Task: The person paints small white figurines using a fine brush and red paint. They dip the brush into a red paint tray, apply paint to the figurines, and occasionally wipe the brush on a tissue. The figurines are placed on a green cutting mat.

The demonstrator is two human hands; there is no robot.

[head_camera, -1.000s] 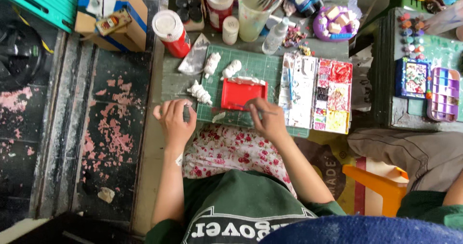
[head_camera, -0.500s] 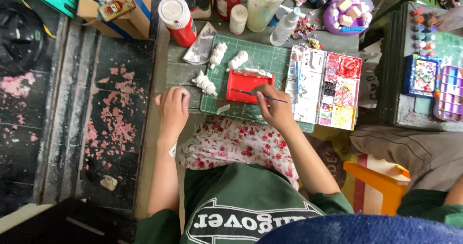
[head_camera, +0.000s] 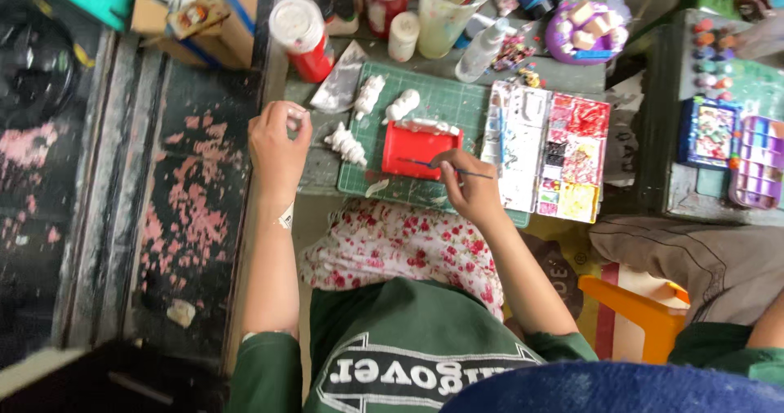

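My right hand (head_camera: 467, 186) pinches a thin paintbrush (head_camera: 445, 166), tip on the red-painted rectangular block (head_camera: 418, 148) on the green cutting mat (head_camera: 445, 102), while my left hand (head_camera: 278, 142), left of the mat, is closed around a small white piece (head_camera: 296, 116).

Red block under the brush

A flat red block (head_camera: 420, 149) with a white-trimmed top edge lies on the green mat; a thin paintbrush (head_camera: 445, 167) slants across its lower edge.

right hand (head_camera: 467, 186): brush (head_camera: 441, 166) on red piece (head_camera: 418, 149) | left hand (head_camera: 278, 143): small white bit (head_camera: 296, 117)
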